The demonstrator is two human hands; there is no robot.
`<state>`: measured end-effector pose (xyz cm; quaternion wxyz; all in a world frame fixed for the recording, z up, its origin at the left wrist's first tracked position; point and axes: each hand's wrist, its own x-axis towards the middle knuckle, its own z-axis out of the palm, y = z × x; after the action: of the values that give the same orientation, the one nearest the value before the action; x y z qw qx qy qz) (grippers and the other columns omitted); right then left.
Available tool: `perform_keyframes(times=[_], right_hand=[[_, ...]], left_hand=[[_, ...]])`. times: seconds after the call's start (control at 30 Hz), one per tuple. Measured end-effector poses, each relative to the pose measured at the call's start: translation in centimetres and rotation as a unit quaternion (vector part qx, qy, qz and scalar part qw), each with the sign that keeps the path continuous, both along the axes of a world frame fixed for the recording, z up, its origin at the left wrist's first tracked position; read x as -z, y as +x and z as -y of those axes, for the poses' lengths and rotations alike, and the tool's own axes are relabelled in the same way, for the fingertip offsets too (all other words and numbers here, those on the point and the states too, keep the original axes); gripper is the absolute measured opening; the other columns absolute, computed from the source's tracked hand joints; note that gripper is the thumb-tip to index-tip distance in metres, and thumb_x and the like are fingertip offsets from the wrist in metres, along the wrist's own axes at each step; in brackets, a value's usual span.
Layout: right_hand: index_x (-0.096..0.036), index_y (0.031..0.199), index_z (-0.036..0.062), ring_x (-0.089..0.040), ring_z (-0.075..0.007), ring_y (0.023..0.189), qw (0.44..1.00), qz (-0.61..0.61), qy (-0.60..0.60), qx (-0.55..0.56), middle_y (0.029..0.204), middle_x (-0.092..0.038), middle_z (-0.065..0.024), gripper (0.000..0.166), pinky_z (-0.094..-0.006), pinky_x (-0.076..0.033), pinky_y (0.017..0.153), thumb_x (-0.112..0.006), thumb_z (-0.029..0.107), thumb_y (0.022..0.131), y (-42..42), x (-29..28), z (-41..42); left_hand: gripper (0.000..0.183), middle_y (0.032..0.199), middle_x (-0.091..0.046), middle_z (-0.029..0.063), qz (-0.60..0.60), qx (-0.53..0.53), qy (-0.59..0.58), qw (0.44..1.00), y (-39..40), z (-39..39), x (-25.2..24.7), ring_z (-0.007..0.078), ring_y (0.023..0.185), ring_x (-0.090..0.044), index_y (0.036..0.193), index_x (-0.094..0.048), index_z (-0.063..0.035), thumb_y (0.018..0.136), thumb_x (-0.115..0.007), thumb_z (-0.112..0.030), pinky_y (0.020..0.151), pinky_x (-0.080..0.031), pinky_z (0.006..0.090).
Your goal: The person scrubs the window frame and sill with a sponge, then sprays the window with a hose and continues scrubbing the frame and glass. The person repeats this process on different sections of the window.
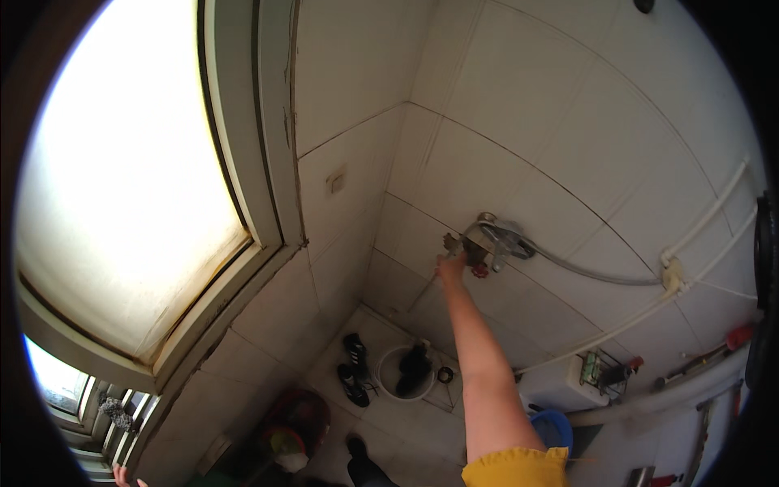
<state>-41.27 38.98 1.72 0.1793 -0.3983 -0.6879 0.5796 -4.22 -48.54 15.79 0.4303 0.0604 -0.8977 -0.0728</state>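
My right hand [451,268] reaches up to the wall tap and touches its left side, where a grey curved pipe or hose [465,232] comes down. The fingers are partly hidden, so its grip is unclear. Just right of the hand are a red valve handle [479,271] and a metal mixer tap [505,238]. A thin pale line slants down from the hand; I cannot tell whether it is water. At the lower left edge, only fingertips of my left hand [122,476] show, near the window frame [137,420].
Below stand a white basin [378,380] holding dark shoes [414,368] and a pair of black striped shoes [354,368]. A red basin [319,414] and blue basin [563,426] flank my legs. A hose [596,274] and pipes [621,335] run along the right wall.
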Motion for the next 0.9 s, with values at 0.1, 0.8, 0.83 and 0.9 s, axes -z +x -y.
perform_keyframes(times=[0.1, 0.8, 0.83, 0.9], right_hand=[[-0.025, 0.151, 0.003, -0.063, -0.0275, 0.088, 0.981, -0.099, -0.143, 0.081, 0.123, -0.052, -0.0199, 0.084, -0.0364, -0.057, 0.072, -0.076, 0.007, 0.085, -3.7, -1.1, -6.0], [-0.06, 0.122, 0.007, -0.055, -0.0094, 0.077, 0.858, -0.429, -0.168, -0.227, 0.115, -0.067, -0.0056, 0.027, -0.0246, -0.046, 0.063, -0.054, 0.027, 0.105, 18.8, -32.4, 15.1], [-0.06, 0.122, 0.0076, -0.057, -0.0096, 0.078, 0.856, -0.424, -0.192, -0.224, 0.117, -0.067, -0.0059, 0.026, -0.0246, -0.048, 0.065, -0.054, 0.027, 0.105, 20.1, -31.5, 16.7], [-0.06, 0.121, 0.0096, -0.062, -0.0104, 0.082, 0.854, -0.407, -0.238, -0.22, 0.12, -0.068, -0.0061, 0.024, -0.0245, -0.052, 0.068, -0.055, 0.026, 0.105, 22.2, -28.9, 18.2]], left_hand=[[0.034, 0.12, -0.062, 0.0223, 0.032, 0.094, 0.22, 0.97, -0.4, -5.9, 0.7, 0.0362, 0.111, -0.061, 0.121, -0.06, 0.0056, 0.091, -0.059, -0.01, 0.094, -0.05, 0.0447], [0.093, 0.16, -0.036, 0.0155, 0.475, 0.345, 0.797, 0.141, -12.4, -37.3, 11.2, 0.0286, 0.141, -0.044, 0.158, -0.027, -0.0074, 0.096, -0.028, -0.077, 0.114, -0.037, 0.0427], [0.097, 0.16, -0.036, 0.0156, 0.504, 0.362, 0.774, 0.127, -12.9, -38.6, 10.8, 0.0285, 0.141, -0.044, 0.159, -0.026, -0.007, 0.095, -0.023, -0.08, 0.113, -0.036, 0.0428], [0.1, 0.16, -0.036, 0.0161, 0.514, 0.361, 0.771, 0.105, -13.3, -40.7, 10.7, 0.0279, 0.141, -0.044, 0.16, -0.022, -0.0062, 0.094, -0.019, -0.082, 0.113, -0.037, 0.0435]])
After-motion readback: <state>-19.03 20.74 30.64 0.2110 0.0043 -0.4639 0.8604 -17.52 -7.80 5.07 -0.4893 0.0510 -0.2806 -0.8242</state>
